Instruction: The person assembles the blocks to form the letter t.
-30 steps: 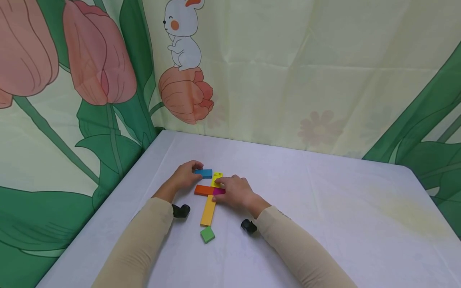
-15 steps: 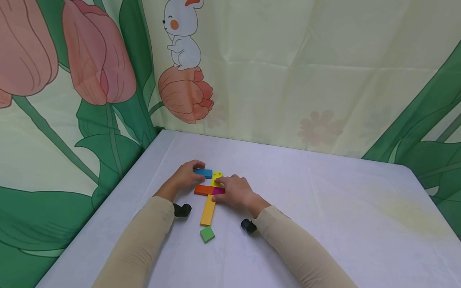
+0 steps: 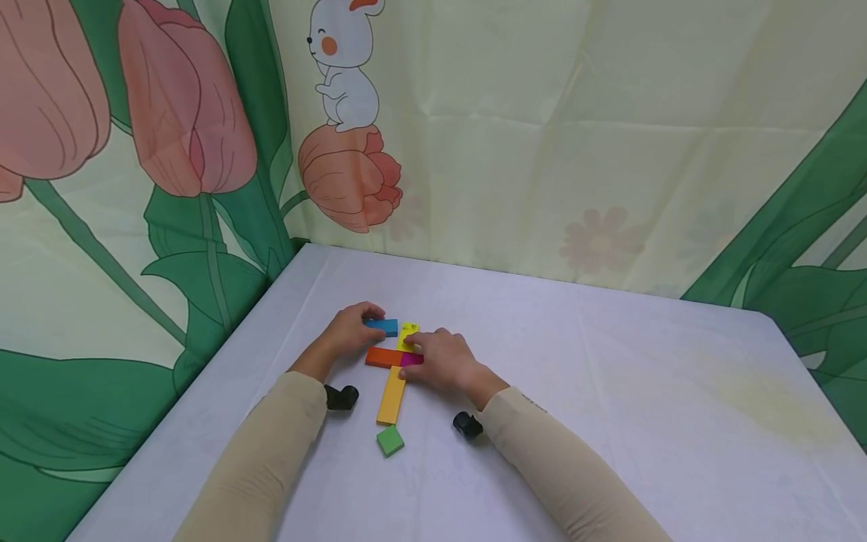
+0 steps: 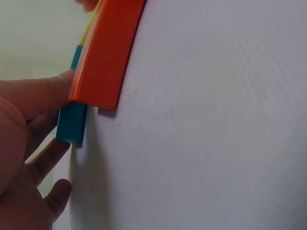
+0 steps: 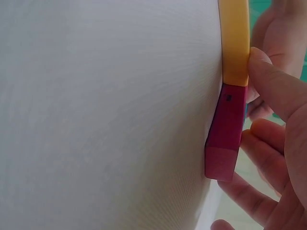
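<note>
My left hand (image 3: 348, 329) holds a blue rectangular block (image 3: 384, 327), thumb on its near side and fingers on the far side; in the left wrist view an orange-red block (image 4: 103, 57) partly covers it. My right hand (image 3: 447, 363) rests over the other blocks with fingers loosely bent. Its index fingertip is at a yellow block (image 3: 406, 333), and its thumb touches the end of a yellow-orange block (image 3: 390, 399). Between them a magenta block (image 5: 228, 115) butts against the yellow-orange one, its right part hidden in the head view by the hand.
A green square block (image 3: 390, 441) lies turned at an angle near the yellow-orange block's lower end. Black wrist cameras (image 3: 342, 397) stick out from both sleeves. A white-covered table (image 3: 609, 421) reaches back to a printed curtain (image 3: 508, 150).
</note>
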`<state>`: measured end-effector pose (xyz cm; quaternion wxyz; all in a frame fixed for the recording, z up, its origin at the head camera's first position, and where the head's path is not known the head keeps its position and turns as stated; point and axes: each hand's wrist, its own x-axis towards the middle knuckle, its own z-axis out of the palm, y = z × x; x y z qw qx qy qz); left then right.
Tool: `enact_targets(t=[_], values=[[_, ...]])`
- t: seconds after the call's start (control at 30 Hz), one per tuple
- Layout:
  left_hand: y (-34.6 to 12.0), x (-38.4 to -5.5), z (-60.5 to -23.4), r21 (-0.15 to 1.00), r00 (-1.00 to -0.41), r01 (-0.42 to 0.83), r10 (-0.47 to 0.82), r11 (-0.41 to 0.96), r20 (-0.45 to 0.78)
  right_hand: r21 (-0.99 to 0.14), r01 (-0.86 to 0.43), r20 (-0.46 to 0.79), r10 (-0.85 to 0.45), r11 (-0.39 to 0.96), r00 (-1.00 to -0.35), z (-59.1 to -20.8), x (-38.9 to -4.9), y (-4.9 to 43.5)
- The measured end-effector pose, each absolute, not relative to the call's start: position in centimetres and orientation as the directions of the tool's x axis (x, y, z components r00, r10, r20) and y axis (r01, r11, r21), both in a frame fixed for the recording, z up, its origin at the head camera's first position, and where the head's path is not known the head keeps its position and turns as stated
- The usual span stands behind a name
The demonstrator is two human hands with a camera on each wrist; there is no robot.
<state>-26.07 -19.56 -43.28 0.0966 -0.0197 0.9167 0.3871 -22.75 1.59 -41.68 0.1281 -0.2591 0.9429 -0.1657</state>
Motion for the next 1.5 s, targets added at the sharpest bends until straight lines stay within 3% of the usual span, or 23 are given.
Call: enact_targets(t=[0.47,1.5], values=[[-20.7,-24.8,-42.6,0.694,-0.982,-0.115,0.025,0.711,-0.189,-0.379,-0.442,-0.167,-0.530,0.813,-0.832,-41.7,-22.6,1.4],[-18.8,-18.3,-39.4,0.643,-0.976,0.131,0.214,0.754,-0.052,-0.379,-0.464,-0.138,-0.544,0.801,-0.827,-41.9,-22.8,1.7]])
